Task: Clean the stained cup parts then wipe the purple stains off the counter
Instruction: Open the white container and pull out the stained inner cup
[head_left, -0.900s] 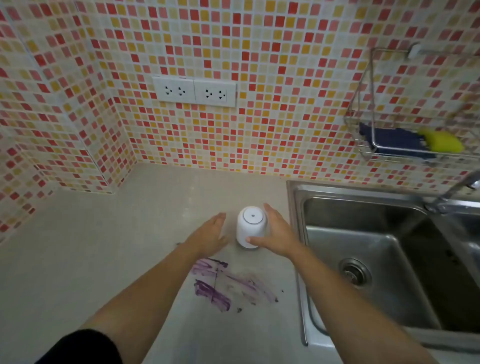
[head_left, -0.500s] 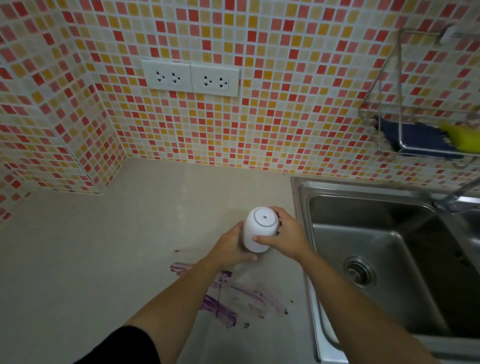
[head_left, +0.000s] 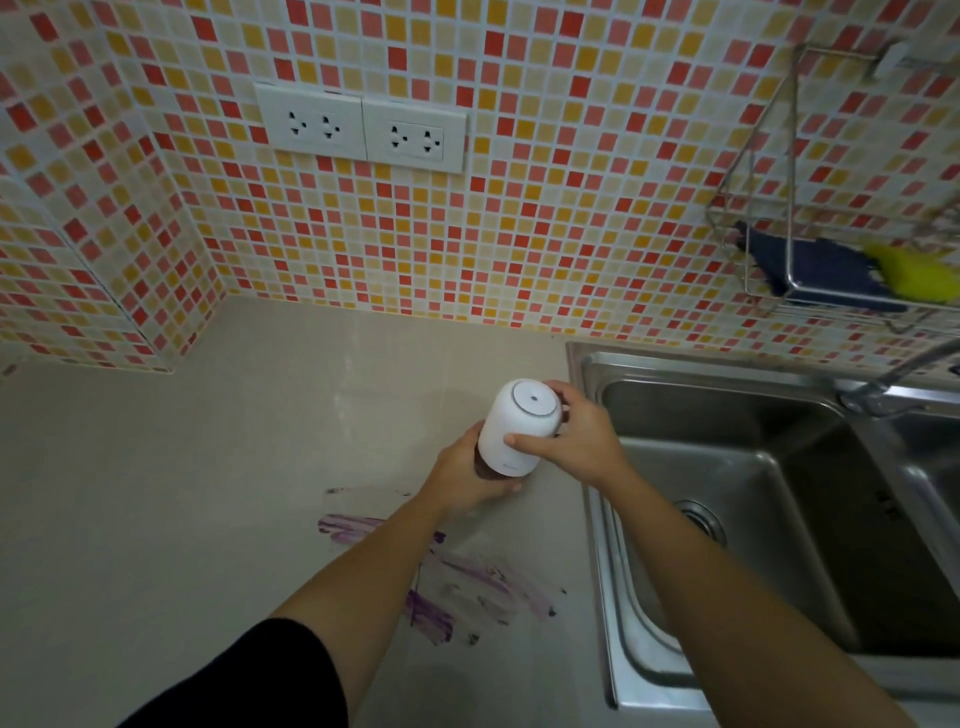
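A white cup (head_left: 517, 428) with a round grey-ringed top is held tilted just above the beige counter (head_left: 182, 493), close to the sink's left rim. My right hand (head_left: 574, 439) grips its white upper part from the right. My left hand (head_left: 470, 478) wraps the darker lower part from below and the left, hiding most of it. Purple stains (head_left: 467, 577) are smeared on the counter in front of the cup, partly covered by my left forearm.
A steel sink (head_left: 737, 499) lies right of the cup, with a tap (head_left: 893, 374) at its back. A wire rack (head_left: 831, 218) on the tiled wall holds a blue cloth (head_left: 810, 265) and a yellow sponge (head_left: 919, 275). Wall sockets (head_left: 363, 127) sit above the counter.
Both hands closed on the cup, which stood on the counter, and it is now lifted and tilted. The left hand went from open beside it to gripping its lower part.
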